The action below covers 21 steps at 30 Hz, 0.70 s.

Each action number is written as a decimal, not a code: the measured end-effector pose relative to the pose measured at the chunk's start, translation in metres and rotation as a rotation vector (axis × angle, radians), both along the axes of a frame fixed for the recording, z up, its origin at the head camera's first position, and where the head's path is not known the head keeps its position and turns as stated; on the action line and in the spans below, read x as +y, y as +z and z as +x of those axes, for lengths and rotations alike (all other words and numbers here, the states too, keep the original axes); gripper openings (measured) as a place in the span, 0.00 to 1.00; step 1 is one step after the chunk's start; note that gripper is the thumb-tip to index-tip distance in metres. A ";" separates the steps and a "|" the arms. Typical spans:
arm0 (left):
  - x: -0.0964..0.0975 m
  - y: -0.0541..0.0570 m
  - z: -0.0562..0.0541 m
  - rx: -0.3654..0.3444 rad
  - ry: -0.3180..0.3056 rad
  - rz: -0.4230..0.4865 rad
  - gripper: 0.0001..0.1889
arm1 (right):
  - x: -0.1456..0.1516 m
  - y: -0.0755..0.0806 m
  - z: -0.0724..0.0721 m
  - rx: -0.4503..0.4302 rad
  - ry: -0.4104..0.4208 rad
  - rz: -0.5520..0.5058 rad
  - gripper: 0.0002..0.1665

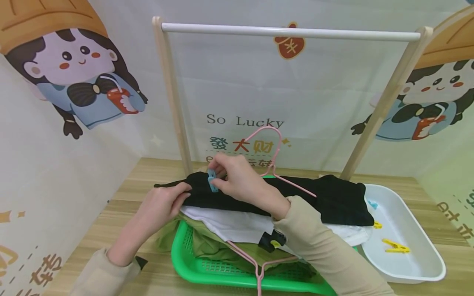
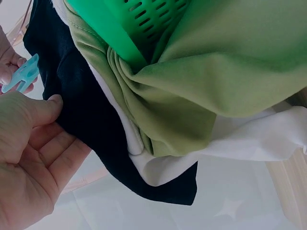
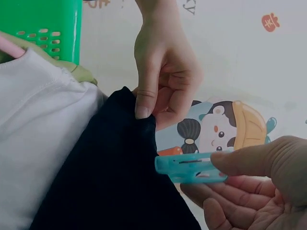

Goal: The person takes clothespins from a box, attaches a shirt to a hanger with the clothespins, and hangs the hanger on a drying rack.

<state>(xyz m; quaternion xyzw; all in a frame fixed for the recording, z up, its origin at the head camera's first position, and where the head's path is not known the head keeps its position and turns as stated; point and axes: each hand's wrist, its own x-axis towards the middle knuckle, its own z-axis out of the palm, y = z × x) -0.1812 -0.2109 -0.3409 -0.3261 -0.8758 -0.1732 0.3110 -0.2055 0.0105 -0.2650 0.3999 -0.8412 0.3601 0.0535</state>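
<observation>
A black garment (image 1: 344,197) lies folded across a pink hanger (image 1: 292,186), over a white garment (image 1: 237,225) and olive-green cloth (image 1: 211,244). At the black garment's left end, my left hand (image 1: 159,205) pinches its edge between thumb and fingers; the left wrist view shows the thumb (image 2: 45,111) on top of the fabric. My right hand (image 1: 246,181) pinches a light-blue clothespin (image 3: 192,166) by its handle end. In the right wrist view the clothespin's nose meets the black edge, but I cannot tell whether it grips the fabric.
Beneath the clothes stands a green basket (image 1: 181,259), with another pink hanger (image 1: 259,271) at its front. A white tray (image 1: 426,246) on the right holds yellow clothespins (image 1: 396,246) and a blue one. Behind rises a wooden rack (image 1: 174,102) with a white bar (image 1: 289,31).
</observation>
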 end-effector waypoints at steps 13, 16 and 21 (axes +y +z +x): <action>0.001 0.000 -0.001 0.013 -0.010 0.001 0.07 | -0.003 -0.001 -0.002 -0.053 -0.047 0.027 0.09; 0.000 0.000 -0.001 0.014 -0.011 0.000 0.07 | -0.002 -0.006 -0.002 -0.077 -0.067 0.030 0.10; 0.000 0.000 -0.001 0.003 -0.016 0.004 0.08 | -0.003 -0.009 -0.003 -0.084 -0.083 0.028 0.12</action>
